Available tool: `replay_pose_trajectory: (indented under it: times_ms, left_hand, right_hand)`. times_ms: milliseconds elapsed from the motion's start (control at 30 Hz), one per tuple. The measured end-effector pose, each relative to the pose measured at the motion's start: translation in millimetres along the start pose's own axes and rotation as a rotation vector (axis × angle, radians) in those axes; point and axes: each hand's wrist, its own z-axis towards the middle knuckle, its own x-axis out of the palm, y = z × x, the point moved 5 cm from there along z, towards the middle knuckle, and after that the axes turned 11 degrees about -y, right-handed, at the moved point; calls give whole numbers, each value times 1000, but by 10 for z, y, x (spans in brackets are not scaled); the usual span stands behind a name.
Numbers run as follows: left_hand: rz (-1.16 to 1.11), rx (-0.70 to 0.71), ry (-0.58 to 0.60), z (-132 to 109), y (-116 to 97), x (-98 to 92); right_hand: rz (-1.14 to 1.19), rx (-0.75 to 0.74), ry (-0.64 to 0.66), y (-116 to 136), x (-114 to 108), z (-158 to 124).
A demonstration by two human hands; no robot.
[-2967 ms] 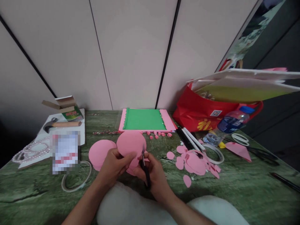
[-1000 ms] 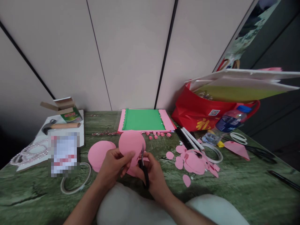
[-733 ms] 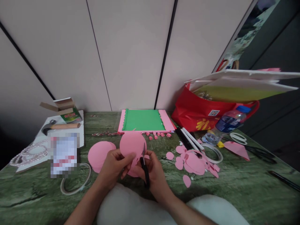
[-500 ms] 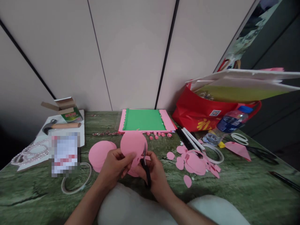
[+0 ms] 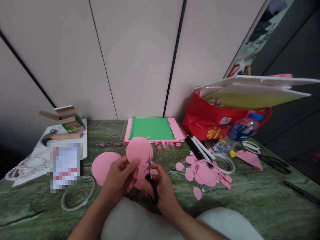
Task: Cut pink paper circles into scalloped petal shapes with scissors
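My left hand (image 5: 122,178) pinches a round pink paper disc (image 5: 139,150) by its lower edge, holding it above the table. In my right hand (image 5: 160,183) is a pair of scissors (image 5: 152,183) with black handles, its fingers through the loops. The blades point up and meet the right edge of the disc. Below the disc, more pink paper (image 5: 141,175) shows between the hands, partly hidden by them. A stack of round pink paper (image 5: 105,166) lies left of my left hand. To the right lies a pile of pink paper cut-outs (image 5: 206,173).
Small pink paper rolls (image 5: 167,144) sit before the green and pink paper sheets (image 5: 152,128). At right stand a red bag (image 5: 200,116) and a bottle (image 5: 242,128), beside markers (image 5: 201,146) and tape (image 5: 228,163). A hammer (image 5: 65,136) and another tape roll (image 5: 65,203) are at left.
The whole view has shifted slightly. Both hands keep their hold, and the disc has turned or shifted a little against the scissor blades, with a thin paper sliver showing at its top right.
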Motion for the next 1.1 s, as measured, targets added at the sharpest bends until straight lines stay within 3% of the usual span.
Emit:
replay_pose_trajectory:
  times_ms: [233,500,733,900,1100]
  left_hand:
    - [-34,-23,7,11,5,13]
    - [-131,-116,134,-44,-3,74]
    - [-5,-64,-2,-34,23,35]
    - [32,-36,-24,-32,-1,31]
    - [33,20,-49,-67,-77,37]
  right_hand:
    - [12,-5,27,-35,16,9]
    - [49,-69,37,-39,29,-8]
    - [6,-34,46,-69,52,-60]
    - [53,-22,50,8,65,-62]
    - [68,-108,122,-28,55,-38]
